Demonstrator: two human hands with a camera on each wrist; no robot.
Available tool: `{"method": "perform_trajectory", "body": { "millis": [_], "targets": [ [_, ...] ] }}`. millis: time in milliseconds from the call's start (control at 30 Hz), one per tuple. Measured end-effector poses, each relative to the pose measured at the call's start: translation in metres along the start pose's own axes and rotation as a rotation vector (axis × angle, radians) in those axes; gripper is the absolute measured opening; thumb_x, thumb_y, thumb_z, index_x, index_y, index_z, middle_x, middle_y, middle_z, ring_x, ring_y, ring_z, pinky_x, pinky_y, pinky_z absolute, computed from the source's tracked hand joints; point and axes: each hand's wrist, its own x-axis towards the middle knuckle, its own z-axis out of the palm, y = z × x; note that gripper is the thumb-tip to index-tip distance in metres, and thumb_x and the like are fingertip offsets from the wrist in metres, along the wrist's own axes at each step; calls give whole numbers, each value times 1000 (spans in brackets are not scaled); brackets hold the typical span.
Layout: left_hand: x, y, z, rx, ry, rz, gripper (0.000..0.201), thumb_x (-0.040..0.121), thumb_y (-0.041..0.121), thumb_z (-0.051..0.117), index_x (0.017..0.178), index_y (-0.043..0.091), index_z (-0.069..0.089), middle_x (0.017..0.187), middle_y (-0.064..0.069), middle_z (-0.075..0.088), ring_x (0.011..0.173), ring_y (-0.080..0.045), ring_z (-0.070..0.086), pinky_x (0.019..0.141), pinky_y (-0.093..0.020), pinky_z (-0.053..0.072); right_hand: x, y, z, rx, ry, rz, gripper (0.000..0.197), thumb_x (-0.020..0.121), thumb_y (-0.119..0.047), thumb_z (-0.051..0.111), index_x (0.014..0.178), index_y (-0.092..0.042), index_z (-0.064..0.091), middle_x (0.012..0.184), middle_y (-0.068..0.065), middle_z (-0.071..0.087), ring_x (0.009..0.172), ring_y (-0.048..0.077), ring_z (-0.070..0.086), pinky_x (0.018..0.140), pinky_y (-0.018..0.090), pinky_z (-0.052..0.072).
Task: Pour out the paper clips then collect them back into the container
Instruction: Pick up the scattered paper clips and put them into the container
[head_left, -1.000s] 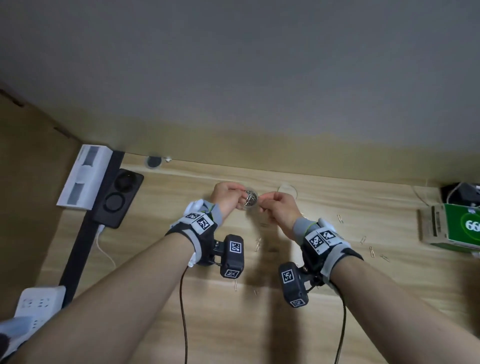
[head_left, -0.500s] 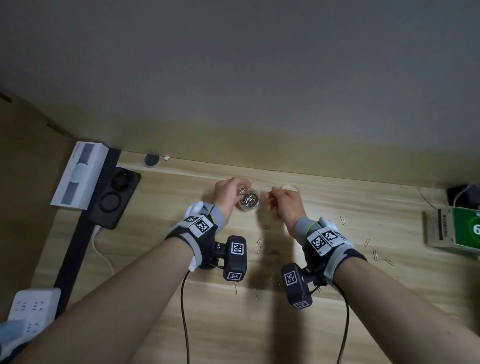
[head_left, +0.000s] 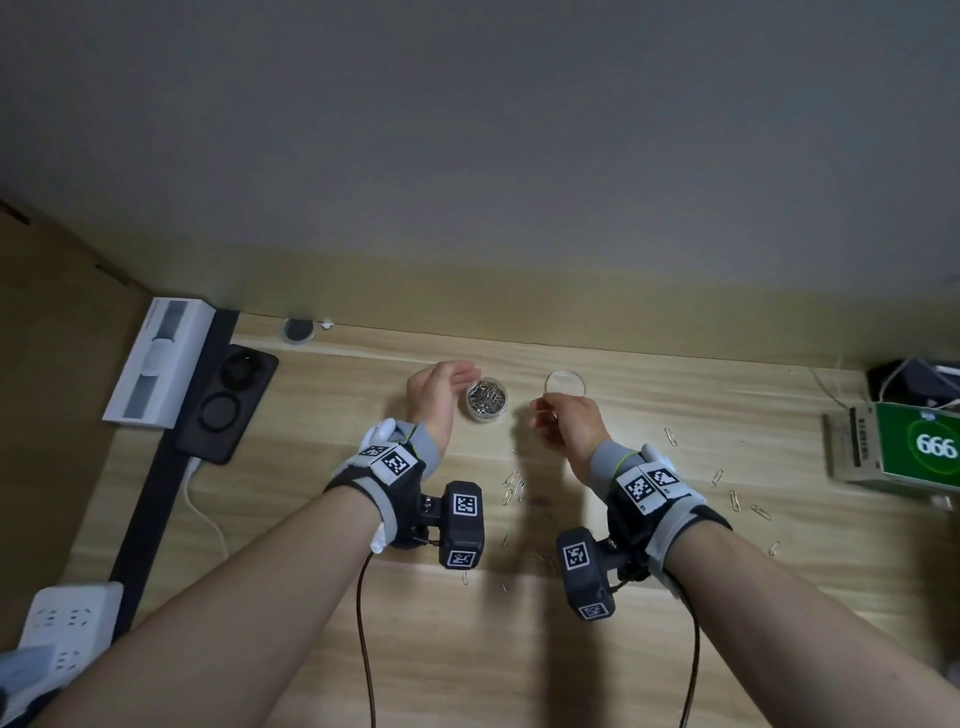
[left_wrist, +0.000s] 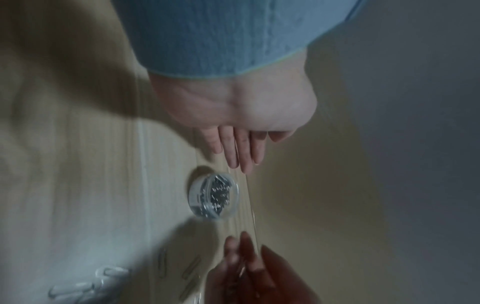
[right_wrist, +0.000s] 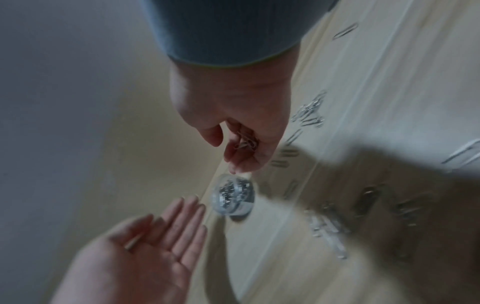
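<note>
A small round clear container (head_left: 487, 399) full of paper clips stands on the wooden table (head_left: 311, 597). My left hand (head_left: 441, 389) is just left of it with straight fingers (left_wrist: 239, 152), holding nothing I can make out. To the right of the container (right_wrist: 232, 197), my right hand (head_left: 558, 421) is curled around a few paper clips (right_wrist: 245, 142). The clear lid (head_left: 564, 384) lies flat behind the right hand. Loose paper clips (head_left: 513, 488) lie scattered between my wrists, and more loose clips (head_left: 735, 500) lie to the right.
A white box (head_left: 156, 364) and a black device (head_left: 228, 405) sit at the far left, with a white power strip (head_left: 62, 629) at the near left. A green and brown box (head_left: 904, 447) stands at the right edge. The wall runs close behind the container.
The container, held up between both hands a second ago, now stands on the table. My left hand has let go and opened. My right hand has drawn away to the right.
</note>
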Motion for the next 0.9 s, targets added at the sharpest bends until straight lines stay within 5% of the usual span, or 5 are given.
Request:
{"method": "perform_trajectory", "body": {
  "millis": [100,200,367,733,900],
  "targets": [
    [3,-2,-15,20,22,-13,27,94,7,44,94,-5,68,93,-22,71,84,-27,68,84,-32,53,-1,-15,18,135,-82,16,15,91,-5,51,82,-1,62,68,14,59,50,20,54,49,24,50],
    [6,1,-28,41,47,-30,27,94,10,44,90,2,70,93,-19,72,85,-26,67,85,-32,51,2,-26,33,93,-116,-3,9,91,-1,53,94,2,61,84,18,63,72,25,63,68,28,59],
    [9,5,-38,43,38,-65,28,93,13,44,86,7,71,97,-20,72,89,-25,66,90,-36,49,8,-32,42,71,-69,3,8,86,-3,56,87,2,62,87,21,62,84,28,63,90,39,56],
    [-6,6,-39,181,-32,-89,33,94,17,43,101,0,70,100,-16,73,85,-20,63,73,-28,43,-10,-35,43,14,-117,-7,16,81,-28,58,88,-14,57,84,8,47,71,18,44,65,28,38],
    [-18,10,-43,213,-50,-85,30,93,18,45,98,3,71,86,-9,72,74,-14,60,63,-26,38,-15,-30,42,-3,-117,-42,40,94,-26,53,126,-3,60,127,15,64,120,25,58,96,33,44]
  ]
}}
